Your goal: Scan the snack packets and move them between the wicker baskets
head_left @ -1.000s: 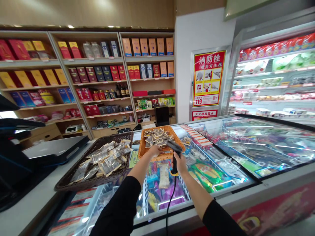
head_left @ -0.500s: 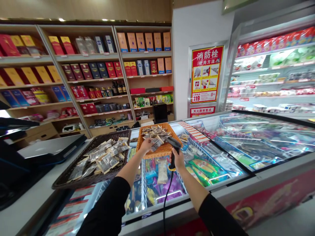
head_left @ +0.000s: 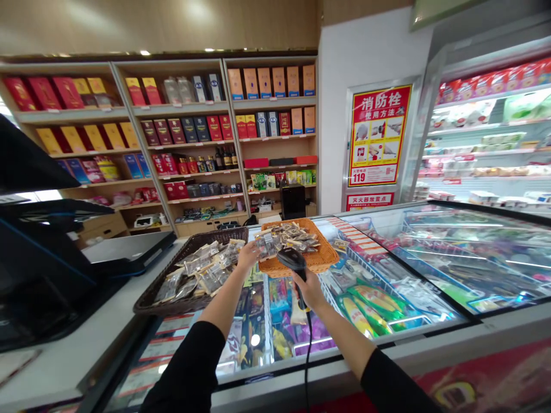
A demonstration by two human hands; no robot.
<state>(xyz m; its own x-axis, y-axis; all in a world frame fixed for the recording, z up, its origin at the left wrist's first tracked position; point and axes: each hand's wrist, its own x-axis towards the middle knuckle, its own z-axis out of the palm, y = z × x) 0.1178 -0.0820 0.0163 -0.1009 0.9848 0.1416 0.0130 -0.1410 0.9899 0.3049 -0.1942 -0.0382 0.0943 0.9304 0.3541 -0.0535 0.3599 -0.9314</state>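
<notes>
My left hand [head_left: 248,257] pinches a small clear-and-tan packet [head_left: 266,246] at the left rim of an orange wicker basket [head_left: 319,265]. Similar packets [head_left: 299,236] lie piled in that basket. In my right hand [head_left: 308,289] is a black handheld barcode scanner [head_left: 291,258], fingers wrapped round its handle. Its head is over the basket's front part, close to the held packet, and a black cable [head_left: 308,355] hangs from it. Left of my left hand, a dark brown wicker basket [head_left: 144,306] holds many more such packets [head_left: 206,267].
Both baskets rest on a glass-topped chest freezer [head_left: 365,338] with bagged goods inside. A counter [head_left: 47,367] with black equipment [head_left: 34,264] is at left. Shelves of boxes [head_left: 189,140] line the back wall, and a lit display fridge [head_left: 486,143] stands at right.
The view has swung left. My left hand has drawn the packet leftward to the orange basket's rim. The scanner has moved left over the basket, its head now closer to the packet.
</notes>
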